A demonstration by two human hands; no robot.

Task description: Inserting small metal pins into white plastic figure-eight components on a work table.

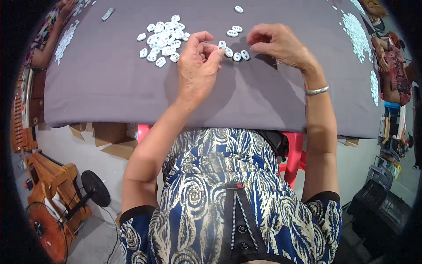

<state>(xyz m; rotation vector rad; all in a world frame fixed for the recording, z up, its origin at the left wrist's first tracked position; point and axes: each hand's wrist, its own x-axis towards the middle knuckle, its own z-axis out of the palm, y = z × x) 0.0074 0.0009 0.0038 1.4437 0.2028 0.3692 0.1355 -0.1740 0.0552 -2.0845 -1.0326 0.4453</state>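
Observation:
My left hand (198, 72) is closed in a pinch over the tablecloth, and a small white oval piece with dark holes (222, 44) shows at its thumb tip. Just right of it lie a few like pieces (237, 56), with a pair (234, 31) farther off and a single one (238, 9) beyond. My right hand (281, 46) hovers right of these, its fingers curled and the thumb close to the index finger. What it holds, if anything, is too small to make out. Left of my left hand sits a loose heap of the same white pieces (165, 39).
A grey cloth (110, 88) covers the table. More white pieces lie in spreads at the far right (357, 35) and far left (66, 44), near other people's arms. A small elongated object (107, 14) rests at the back left. Below are a cardboard box (114, 134) and a fan (46, 233).

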